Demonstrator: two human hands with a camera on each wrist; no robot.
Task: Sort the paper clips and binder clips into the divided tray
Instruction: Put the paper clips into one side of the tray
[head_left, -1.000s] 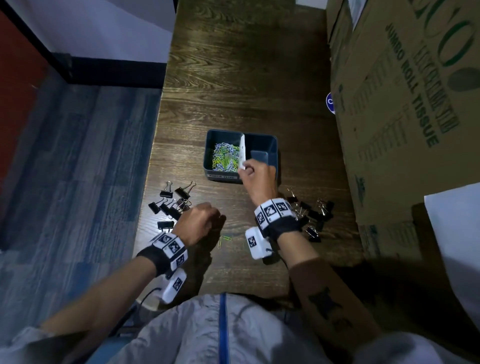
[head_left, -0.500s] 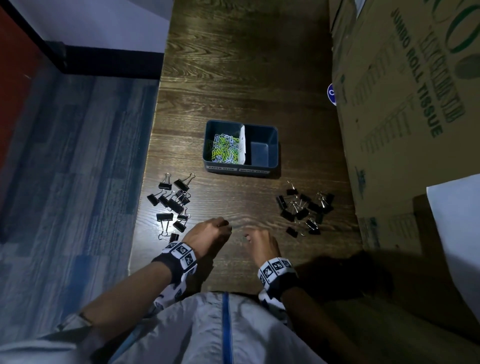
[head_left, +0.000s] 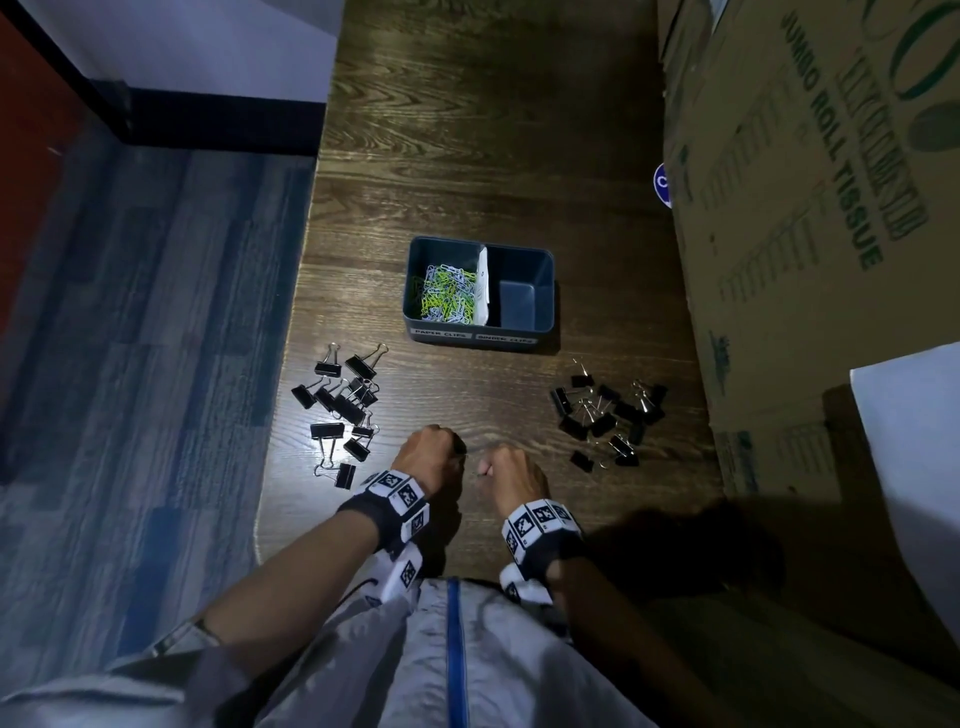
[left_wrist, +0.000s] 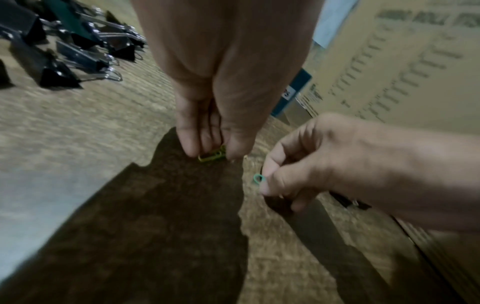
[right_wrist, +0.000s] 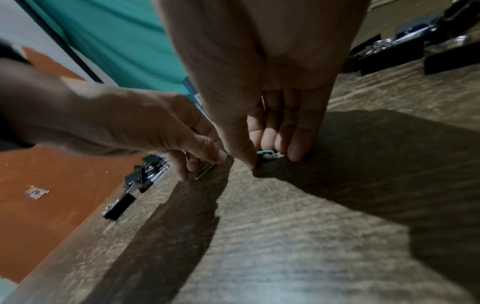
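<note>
The dark blue divided tray stands mid-table, its left half full of coloured paper clips, its right half bare. Black binder clips lie in a left heap and a right heap. Both hands are at the near table edge, side by side. My left hand pinches a yellow-green paper clip against the wood. My right hand pinches a teal paper clip between thumb and fingers, also at the table surface.
A large cardboard box walls off the right side of the wooden table. The table's left edge drops to blue carpet. A white sheet lies at the right.
My right hand has come back from the tray to the near edge beside the left hand. My left hand has drawn nearer too. Each now pinches a paper clip.
</note>
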